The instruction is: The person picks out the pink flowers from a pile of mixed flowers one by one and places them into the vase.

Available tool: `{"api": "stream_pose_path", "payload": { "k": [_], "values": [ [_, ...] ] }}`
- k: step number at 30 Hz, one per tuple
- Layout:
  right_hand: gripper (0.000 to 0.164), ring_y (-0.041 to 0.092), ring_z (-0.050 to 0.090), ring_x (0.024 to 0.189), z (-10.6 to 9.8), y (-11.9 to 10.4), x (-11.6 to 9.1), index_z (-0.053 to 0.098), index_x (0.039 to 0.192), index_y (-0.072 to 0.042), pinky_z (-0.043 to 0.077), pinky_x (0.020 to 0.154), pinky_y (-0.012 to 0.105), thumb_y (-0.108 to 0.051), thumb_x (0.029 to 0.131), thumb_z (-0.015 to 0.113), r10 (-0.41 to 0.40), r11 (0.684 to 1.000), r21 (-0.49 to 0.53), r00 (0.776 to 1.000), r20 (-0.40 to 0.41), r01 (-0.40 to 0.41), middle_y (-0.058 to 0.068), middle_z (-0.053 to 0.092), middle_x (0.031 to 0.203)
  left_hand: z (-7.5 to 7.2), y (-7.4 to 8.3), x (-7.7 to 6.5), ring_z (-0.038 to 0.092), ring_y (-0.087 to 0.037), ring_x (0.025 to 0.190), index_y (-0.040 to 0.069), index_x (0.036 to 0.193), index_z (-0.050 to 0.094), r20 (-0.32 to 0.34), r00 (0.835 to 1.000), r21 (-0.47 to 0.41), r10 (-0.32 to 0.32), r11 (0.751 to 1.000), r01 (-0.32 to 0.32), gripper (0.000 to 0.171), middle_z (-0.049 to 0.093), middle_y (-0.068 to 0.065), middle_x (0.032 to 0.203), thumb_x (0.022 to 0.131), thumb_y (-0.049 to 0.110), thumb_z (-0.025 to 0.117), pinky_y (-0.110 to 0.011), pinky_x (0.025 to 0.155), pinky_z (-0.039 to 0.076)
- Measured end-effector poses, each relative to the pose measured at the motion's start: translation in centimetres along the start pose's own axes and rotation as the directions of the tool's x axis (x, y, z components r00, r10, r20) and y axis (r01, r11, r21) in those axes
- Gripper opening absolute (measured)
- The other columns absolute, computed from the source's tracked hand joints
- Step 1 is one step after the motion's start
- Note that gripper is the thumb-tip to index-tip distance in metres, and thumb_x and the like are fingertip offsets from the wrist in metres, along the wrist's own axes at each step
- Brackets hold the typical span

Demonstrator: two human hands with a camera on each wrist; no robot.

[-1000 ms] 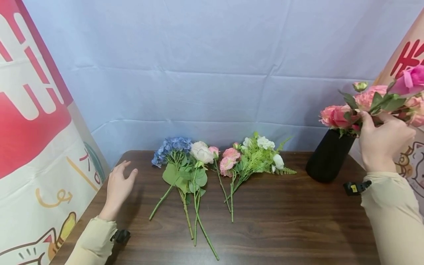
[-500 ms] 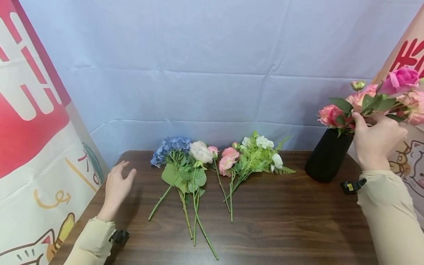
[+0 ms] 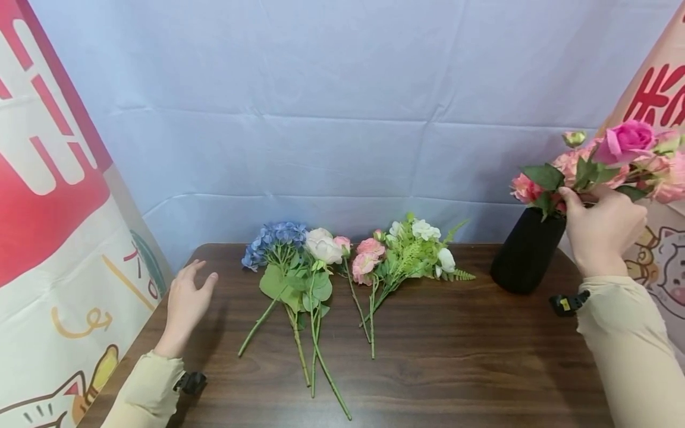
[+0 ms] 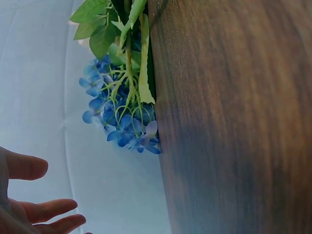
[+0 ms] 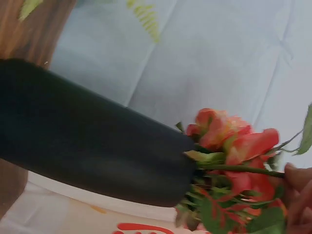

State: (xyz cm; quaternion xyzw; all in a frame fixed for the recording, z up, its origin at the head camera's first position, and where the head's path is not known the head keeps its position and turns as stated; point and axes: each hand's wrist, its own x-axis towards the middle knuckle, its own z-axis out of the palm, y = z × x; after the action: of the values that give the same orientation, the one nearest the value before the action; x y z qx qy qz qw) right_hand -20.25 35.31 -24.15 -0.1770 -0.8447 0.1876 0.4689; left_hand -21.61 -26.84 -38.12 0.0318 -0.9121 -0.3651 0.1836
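Note:
My right hand (image 3: 605, 229) is at the mouth of a black vase (image 3: 527, 252). In the right wrist view its fingertips (image 5: 298, 178) pinch a green stem (image 5: 243, 168) whose far end goes in at the vase mouth. Above that hand in the head view is a magenta rose (image 3: 626, 142), among coral and pink flowers (image 3: 569, 163) that fill the vase top. Over the left side of the table, my left hand (image 3: 187, 303) holds nothing, its fingers relaxed and spread. Nearest to it lies a blue hydrangea (image 3: 278, 241), seen too in the left wrist view.
Beside the hydrangea on the brown table (image 3: 455, 356) lie a white flower (image 3: 323, 245), pink flowers (image 3: 366, 261) and a green spray with white blossoms (image 3: 412, 249), stems toward the front. A pale blue cloth (image 3: 342, 119) hangs behind; printed cloths (image 3: 48, 238) flank both sides.
My right hand has moved left, and the magenta rose has come left and slightly down over the vase. The left hand and the flowers on the table have stayed put.

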Motion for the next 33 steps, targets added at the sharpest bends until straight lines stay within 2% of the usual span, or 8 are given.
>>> {"api": "stream_pose_path", "payload": {
  "k": [6, 13, 16, 19, 23, 24, 27, 33],
  "values": [
    [0.051, 0.044, 0.054, 0.086, 0.7, 0.4, -0.1, 0.072, 0.096, 0.005, 0.031, 0.084, 0.055, -0.043, 0.093, 0.055, -0.005, 1.0, -0.012, 0.999, -0.034, 0.004, 0.026, 0.068, 0.09, -0.1, 0.0, 0.0, 0.028, -0.048, 0.134, -0.005, 0.136, 0.044, 0.01, 1.0, 0.003, -0.014, 1.0, 0.014, 0.05, 0.034, -0.026, 0.148, 0.095, 0.023, 0.051, -0.058, 0.109, 0.022],
    [0.055, 0.052, 0.047, 0.087, 0.0, -0.1, 0.7, 0.07, 0.097, 0.006, 0.029, 0.069, 0.059, -0.044, 0.095, 0.049, 0.06, 0.994, -0.095, 0.993, 0.097, -0.051, 0.034, 0.062, 0.096, -0.4, 0.1, 0.0, 0.027, -0.049, 0.134, -0.004, 0.137, 0.043, 0.019, 1.0, 0.0, -0.024, 1.0, 0.024, 0.051, 0.033, -0.025, 0.149, 0.096, 0.026, 0.05, -0.06, 0.108, 0.022],
    [0.057, 0.054, 0.046, 0.091, -0.4, -0.4, 0.8, 0.069, 0.101, 0.006, 0.03, 0.072, 0.061, -0.046, 0.095, 0.047, 0.105, 0.989, -0.118, 0.983, 0.15, -0.088, 0.036, 0.061, 0.101, -0.5, 0.1, 0.0, 0.027, -0.049, 0.134, -0.004, 0.137, 0.043, 0.009, 1.0, 0.003, -0.02, 1.0, 0.02, 0.051, 0.033, -0.024, 0.149, 0.096, 0.025, 0.05, -0.06, 0.108, 0.023],
    [0.061, 0.054, 0.047, 0.094, -0.4, -0.5, 0.7, 0.068, 0.102, 0.007, 0.033, 0.078, 0.061, -0.048, 0.096, 0.043, 0.16, 0.975, -0.183, 0.972, 0.174, -0.128, 0.037, 0.059, 0.103, -0.5, 0.1, 0.1, 0.028, -0.048, 0.134, -0.004, 0.136, 0.044, -0.005, 1.0, 0.002, -0.016, 1.0, 0.016, 0.05, 0.034, -0.024, 0.148, 0.096, 0.024, 0.051, -0.058, 0.108, 0.023],
    [0.064, 0.054, 0.048, 0.097, -0.1, -0.2, 0.3, 0.067, 0.099, 0.009, 0.035, 0.084, 0.062, -0.049, 0.097, 0.041, 0.197, 0.96, -0.23, 0.969, 0.148, -0.16, 0.038, 0.059, 0.104, -0.4, 0.0, 0.2, 0.029, -0.048, 0.134, -0.005, 0.136, 0.045, -0.013, 1.0, 0.002, -0.016, 1.0, 0.016, 0.05, 0.035, -0.024, 0.148, 0.095, 0.023, 0.052, -0.058, 0.109, 0.023],
    [0.064, 0.054, 0.047, 0.097, -0.1, -0.1, 0.2, 0.067, 0.099, 0.009, 0.034, 0.084, 0.062, -0.049, 0.096, 0.042, 0.192, 0.963, -0.216, 0.972, 0.135, -0.16, 0.038, 0.059, 0.103, -0.4, 0.0, 0.2, 0.029, -0.048, 0.134, -0.005, 0.136, 0.045, -0.015, 1.0, 0.003, -0.015, 1.0, 0.015, 0.05, 0.035, -0.024, 0.148, 0.095, 0.023, 0.052, -0.058, 0.109, 0.023],
    [0.062, 0.055, 0.047, 0.095, 0.0, 0.1, -0.2, 0.068, 0.095, 0.008, 0.033, 0.083, 0.063, -0.05, 0.095, 0.045, 0.15, 0.977, -0.166, 0.984, 0.097, -0.133, 0.037, 0.06, 0.1, -0.4, 0.0, 0.2, 0.029, -0.047, 0.134, -0.005, 0.135, 0.045, -0.025, 1.0, 0.005, -0.014, 1.0, 0.014, 0.049, 0.035, -0.024, 0.148, 0.095, 0.023, 0.052, -0.057, 0.109, 0.023],
    [0.061, 0.056, 0.048, 0.086, 0.5, 0.5, -0.7, 0.07, 0.09, 0.004, 0.031, 0.071, 0.063, -0.052, 0.094, 0.046, 0.082, 0.99, -0.12, 0.996, 0.025, -0.078, 0.034, 0.063, 0.091, -0.3, 0.0, 0.2, 0.029, -0.048, 0.134, -0.005, 0.135, 0.045, -0.02, 1.0, 0.002, -0.005, 1.0, 0.005, 0.049, 0.035, -0.024, 0.148, 0.095, 0.023, 0.052, -0.058, 0.109, 0.023]
  ]
}}
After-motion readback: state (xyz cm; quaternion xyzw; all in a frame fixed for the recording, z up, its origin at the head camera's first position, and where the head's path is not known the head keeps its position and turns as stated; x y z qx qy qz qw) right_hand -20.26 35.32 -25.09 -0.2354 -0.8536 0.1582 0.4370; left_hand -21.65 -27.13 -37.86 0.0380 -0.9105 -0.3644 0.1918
